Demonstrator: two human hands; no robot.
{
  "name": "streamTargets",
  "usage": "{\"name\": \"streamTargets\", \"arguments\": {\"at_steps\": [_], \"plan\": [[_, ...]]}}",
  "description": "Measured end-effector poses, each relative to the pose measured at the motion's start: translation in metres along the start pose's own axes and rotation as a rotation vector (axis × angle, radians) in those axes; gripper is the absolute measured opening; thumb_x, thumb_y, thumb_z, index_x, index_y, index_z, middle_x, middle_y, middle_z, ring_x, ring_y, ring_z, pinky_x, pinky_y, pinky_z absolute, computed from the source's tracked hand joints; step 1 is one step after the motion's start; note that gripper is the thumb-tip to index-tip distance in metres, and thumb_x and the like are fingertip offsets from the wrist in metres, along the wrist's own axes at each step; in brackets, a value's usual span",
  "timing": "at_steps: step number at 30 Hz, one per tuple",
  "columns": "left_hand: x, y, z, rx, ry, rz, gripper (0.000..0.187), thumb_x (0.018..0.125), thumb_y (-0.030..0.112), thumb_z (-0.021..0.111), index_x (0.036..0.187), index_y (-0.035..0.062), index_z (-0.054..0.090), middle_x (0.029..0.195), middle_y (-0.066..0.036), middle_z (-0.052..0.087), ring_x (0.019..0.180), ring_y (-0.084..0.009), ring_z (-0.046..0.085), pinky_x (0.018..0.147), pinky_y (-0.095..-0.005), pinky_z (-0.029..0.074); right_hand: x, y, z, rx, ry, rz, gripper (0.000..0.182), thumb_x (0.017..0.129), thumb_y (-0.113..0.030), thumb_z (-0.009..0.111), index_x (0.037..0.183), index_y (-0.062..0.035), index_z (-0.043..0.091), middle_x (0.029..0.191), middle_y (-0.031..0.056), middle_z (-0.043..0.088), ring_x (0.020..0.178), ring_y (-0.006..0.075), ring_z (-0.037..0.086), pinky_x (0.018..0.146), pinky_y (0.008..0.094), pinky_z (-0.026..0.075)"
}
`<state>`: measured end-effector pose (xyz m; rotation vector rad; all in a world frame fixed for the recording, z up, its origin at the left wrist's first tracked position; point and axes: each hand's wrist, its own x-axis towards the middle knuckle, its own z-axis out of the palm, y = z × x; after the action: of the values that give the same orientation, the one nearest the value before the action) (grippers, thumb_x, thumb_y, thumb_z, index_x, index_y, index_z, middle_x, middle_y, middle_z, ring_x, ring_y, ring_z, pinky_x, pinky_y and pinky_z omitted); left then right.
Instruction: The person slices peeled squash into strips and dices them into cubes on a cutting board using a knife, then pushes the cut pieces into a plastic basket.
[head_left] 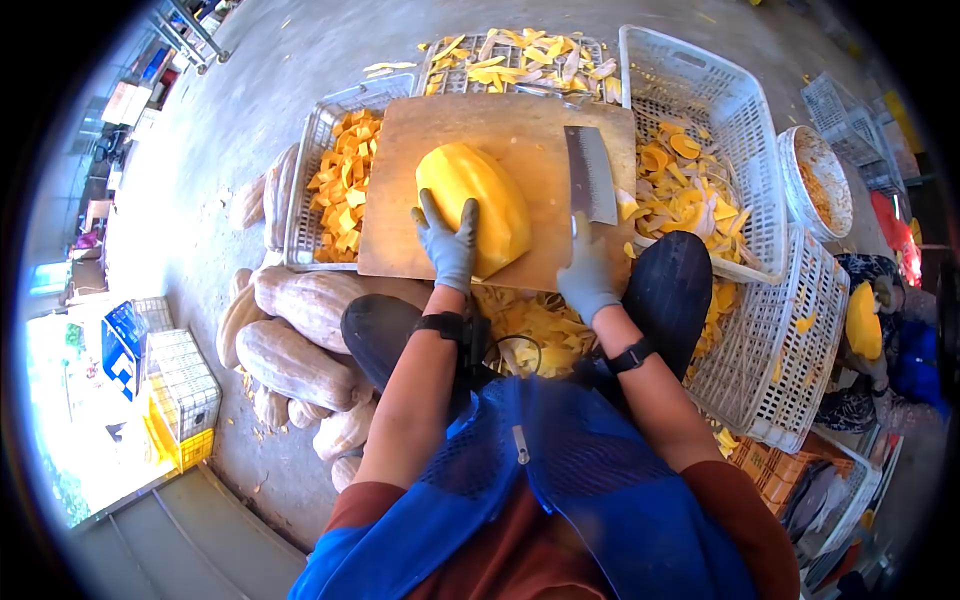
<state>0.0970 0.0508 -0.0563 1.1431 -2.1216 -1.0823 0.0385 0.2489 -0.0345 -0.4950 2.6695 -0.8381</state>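
A large peeled yellow pumpkin (480, 200) lies on the wooden cutting board (400, 130). On its left side rests my left hand (447, 240), gloved in grey, thumb and fingers spread. My right hand (588, 268), also gloved, is at the board's front right, closed on the handle of the big knife (592, 175). The knife's wide blade lies on the board, pointing away from me, to the right of the pumpkin and apart from it.
Left of the board, a crate (298, 190) holds orange chunks (345, 185). Peelings (690, 195) lie in the right crate (762, 130) and below the board. Unpeeled pumpkins (295, 360) are on the floor at left. A co-worker's gloved hand holds a yellow piece (863, 322) at far right.
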Motion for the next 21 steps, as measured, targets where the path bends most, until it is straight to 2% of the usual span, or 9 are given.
{"name": "streamTargets", "arguments": {"at_steps": [1,2,5,6,10,14,16,19,21], "plan": [[-0.002,0.001,0.001,0.035,0.012,0.008,0.094,0.078,0.055,0.067,0.146,0.0052,0.025,0.145,-0.035,0.024,0.133,-0.0455,0.030,0.108,-0.0432,0.029,0.001,0.001,-0.010,0.056,-0.045,0.062,0.072,0.075,-0.009,0.058,0.142,-0.0138,0.032,0.131,0.0256,0.044,0.111,0.0428,0.051,0.094,0.0479,0.043],[-0.002,0.002,0.002,0.070,0.024,0.017,0.092,0.079,0.053,0.067,0.146,0.0035,0.027,0.143,-0.035,0.026,0.131,-0.0452,0.033,0.107,-0.0423,0.031,0.008,0.020,-0.001,0.032,0.186,-0.106,0.069,0.076,-0.007,0.057,0.140,-0.0139,0.034,0.117,0.0230,0.057,0.101,0.0394,0.059,0.086,0.0465,0.047],[0.002,0.000,-0.001,-0.092,-0.053,0.021,0.088,0.079,0.055,0.066,0.144,0.0056,0.031,0.144,-0.035,0.024,0.135,-0.0460,0.026,0.110,-0.0456,0.026,-0.001,-0.007,-0.044,0.349,0.157,0.080,0.060,0.079,-0.009,0.059,0.136,-0.0134,0.040,0.100,0.0178,0.064,0.082,0.0371,0.065,0.070,0.0421,0.052],[0.008,0.004,-0.003,-0.071,-0.046,-0.006,0.084,0.080,0.053,0.066,0.142,0.0052,0.034,0.143,-0.035,0.026,0.134,-0.0455,0.027,0.109,-0.0456,0.027,-0.001,0.004,-0.034,0.563,0.276,-0.057,0.047,0.083,-0.013,0.061,0.127,-0.0092,0.046,0.079,0.0133,0.063,0.059,0.0299,0.062,0.054,0.0349,0.049],[0.047,0.027,0.000,-0.051,-0.044,-0.042,0.066,0.087,0.046,0.059,0.135,0.0042,0.043,0.139,-0.030,0.037,0.130,-0.0433,0.034,0.106,-0.0452,0.031,-0.011,-0.009,-0.063,0.746,0.031,-0.068,0.030,0.088,-0.014,0.061,0.113,-0.0019,0.050,0.069,0.0094,0.055,0.052,0.0164,0.051,0.052,0.0311,0.044],[0.056,0.051,0.021,0.355,-0.022,-0.017,0.066,0.089,0.048,0.053,0.138,0.0058,0.040,0.138,-0.029,0.039,0.127,-0.0440,0.038,0.105,-0.0453,0.033,0.014,-0.015,-0.067,0.530,0.057,-0.199,0.027,0.088,-0.014,0.061,0.109,-0.0021,0.050,0.069,0.0142,0.058,0.057,0.0267,0.058,0.054,0.0368,0.046],[0.059,0.046,0.023,0.373,-0.038,0.006,0.068,0.089,0.049,0.052,0.140,0.0070,0.038,0.139,-0.030,0.038,0.127,-0.0442,0.038,0.104,-0.0455,0.034,0.027,-0.018,-0.072,0.476,0.001,-0.251,0.026,0.088,-0.015,0.060,0.108,-0.0020,0.050,0.070,0.0173,0.058,0.061,0.0328,0.061,0.056,0.0404,0.047],[0.061,0.037,0.020,0.391,-0.061,0.040,0.069,0.089,0.050,0.052,0.142,0.0083,0.036,0.140,-0.030,0.036,0.127,-0.0443,0.039,0.104,-0.0454,0.036,0.047,-0.017,-0.067,0.551,-0.239,-0.121,0.026,0.089,-0.018,0.058,0.108,-0.0019,0.050,0.073,0.0209,0.059,0.068,0.0401,0.061,0.059,0.0444,0.047],[0.063,0.036,0.021,0.410,-0.064,0.052,0.070,0.088,0.050,0.053,0.142,0.0087,0.035,0.141,-0.031,0.036,0.127,-0.0444,0.040,0.103,-0.0451,0.037,0.061,-0.022,-0.072,0.548,-0.324,-0.124,0.027,0.090,-0.020,0.057,0.108,-0.0017,0.049,0.072,0.0202,0.059,0.064,0.0364,0.062,0.059,0.0433,0.048]]}}
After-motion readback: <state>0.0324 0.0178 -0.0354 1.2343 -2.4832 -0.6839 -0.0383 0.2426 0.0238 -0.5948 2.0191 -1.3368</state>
